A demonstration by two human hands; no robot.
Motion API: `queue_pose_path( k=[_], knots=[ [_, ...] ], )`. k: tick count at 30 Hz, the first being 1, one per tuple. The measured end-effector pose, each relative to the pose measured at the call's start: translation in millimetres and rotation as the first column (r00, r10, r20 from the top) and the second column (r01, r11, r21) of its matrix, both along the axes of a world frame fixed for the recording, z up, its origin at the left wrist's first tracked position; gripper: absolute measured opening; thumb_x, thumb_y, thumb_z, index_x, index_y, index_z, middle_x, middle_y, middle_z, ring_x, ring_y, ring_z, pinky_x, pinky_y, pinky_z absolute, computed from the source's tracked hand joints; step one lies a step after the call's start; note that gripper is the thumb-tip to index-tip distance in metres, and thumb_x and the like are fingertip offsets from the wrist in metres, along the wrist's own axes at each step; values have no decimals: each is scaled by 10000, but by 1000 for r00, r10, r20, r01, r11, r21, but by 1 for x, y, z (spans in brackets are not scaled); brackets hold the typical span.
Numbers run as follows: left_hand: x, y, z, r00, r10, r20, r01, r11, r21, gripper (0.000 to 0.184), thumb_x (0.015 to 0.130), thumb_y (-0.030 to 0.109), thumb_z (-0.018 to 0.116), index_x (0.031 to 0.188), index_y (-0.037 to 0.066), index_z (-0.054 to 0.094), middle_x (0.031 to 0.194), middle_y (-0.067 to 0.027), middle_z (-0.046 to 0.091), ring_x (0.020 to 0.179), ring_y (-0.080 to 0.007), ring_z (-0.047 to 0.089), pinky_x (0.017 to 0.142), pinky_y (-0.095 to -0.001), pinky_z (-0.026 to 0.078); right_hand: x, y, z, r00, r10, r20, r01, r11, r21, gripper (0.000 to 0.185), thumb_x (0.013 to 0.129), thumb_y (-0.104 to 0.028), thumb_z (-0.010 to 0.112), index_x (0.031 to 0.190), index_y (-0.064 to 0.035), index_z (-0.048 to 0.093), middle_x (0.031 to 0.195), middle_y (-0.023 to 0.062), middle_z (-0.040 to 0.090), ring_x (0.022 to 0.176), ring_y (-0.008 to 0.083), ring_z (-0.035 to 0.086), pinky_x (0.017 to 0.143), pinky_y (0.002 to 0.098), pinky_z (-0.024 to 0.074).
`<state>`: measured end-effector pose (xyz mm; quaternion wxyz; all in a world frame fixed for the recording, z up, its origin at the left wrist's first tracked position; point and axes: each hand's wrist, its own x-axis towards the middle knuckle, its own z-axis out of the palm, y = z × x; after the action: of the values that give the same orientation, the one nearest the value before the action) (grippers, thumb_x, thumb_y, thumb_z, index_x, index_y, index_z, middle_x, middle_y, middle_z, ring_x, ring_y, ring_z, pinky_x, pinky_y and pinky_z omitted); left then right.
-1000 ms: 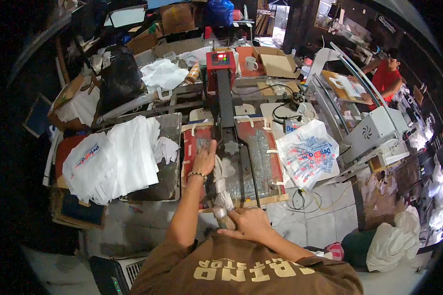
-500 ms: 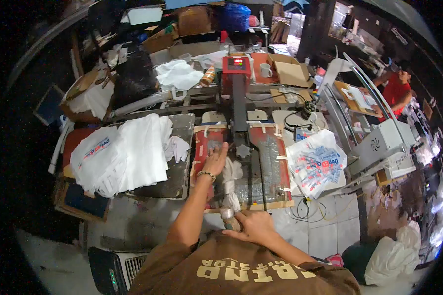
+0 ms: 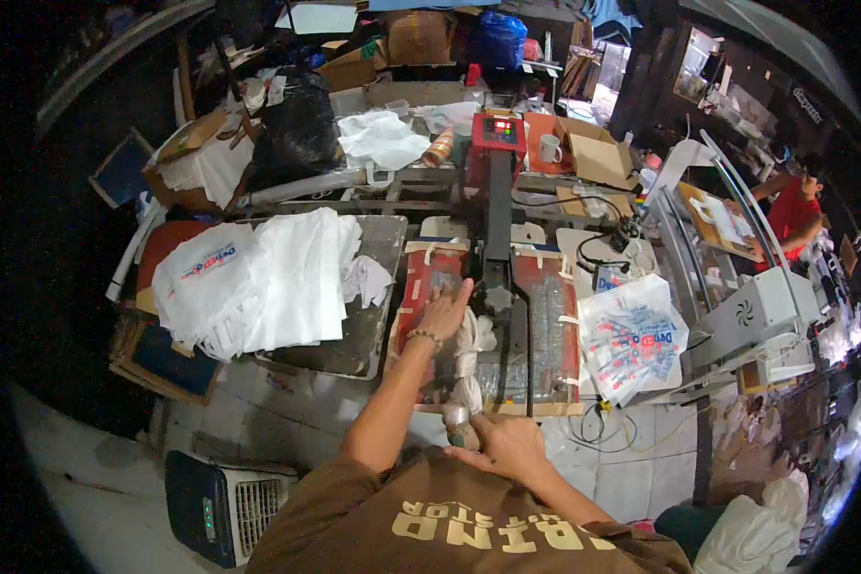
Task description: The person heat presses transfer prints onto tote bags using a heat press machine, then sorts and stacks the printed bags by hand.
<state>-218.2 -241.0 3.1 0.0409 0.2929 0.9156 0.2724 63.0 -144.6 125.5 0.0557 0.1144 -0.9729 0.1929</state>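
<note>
In front of me is a heat press [image 3: 547,335], its red top plate patched with grey and tan tape and its display lit. My left hand [image 3: 442,314] lies flat on the left part of that plate, fingers stretched forward, a bracelet at the wrist. Near my body, my right hand [image 3: 509,446] is closed around the end of the press handle [image 3: 464,383], which is wrapped in whitish cloth. Whatever lies beneath the plate is hidden. To the right, several printed white sheets [image 3: 633,340] are fanned out; white sheets [image 3: 297,277] are piled on the left.
A small dark-fronted appliance [image 3: 201,512] stands on the floor at lower left. At right is a white machine with a fan grille [image 3: 746,311], and beyond it a person in a red top [image 3: 796,215] works at a board. A mug [image 3: 550,148] and cardboard box [image 3: 598,153] sit behind the press.
My view has shifted a little, so the scene sits further right. Both hands keep their places on the plate and the handle.
</note>
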Motion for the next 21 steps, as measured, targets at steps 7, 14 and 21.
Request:
queue_pose_path(
  k=[7,14,21],
  knots=[
    [5,0,6,999,20,41,-19,1000,-18,505,1057,406,201,1546,284,163,1499,-356,307,1385,-581,243,1126,-618,245,1,0,3,1000,10,-7,-10,1000,-10,629,811,-685,612,753,-58,632,588,128,610,522,307,624,481,415,483],
    [10,0,9,997,8,-76,-10,1000,-24,480,1056,319,251,1528,289,175,1472,-369,339,1318,-615,335,1099,-618,299,0,2,-3,1000,15,-27,-16,1000,-17,607,813,-660,632,758,-56,622,666,100,631,549,300,631,489,411,487],
    [10,-3,11,997,-4,-75,3,1000,-4,467,1061,372,239,1515,261,252,1475,-356,347,1349,-587,313,1123,-545,307,0,2,-3,1000,22,-18,-22,1000,-18,601,809,-656,635,780,-56,620,674,92,630,581,300,642,505,407,498]
  ],
)
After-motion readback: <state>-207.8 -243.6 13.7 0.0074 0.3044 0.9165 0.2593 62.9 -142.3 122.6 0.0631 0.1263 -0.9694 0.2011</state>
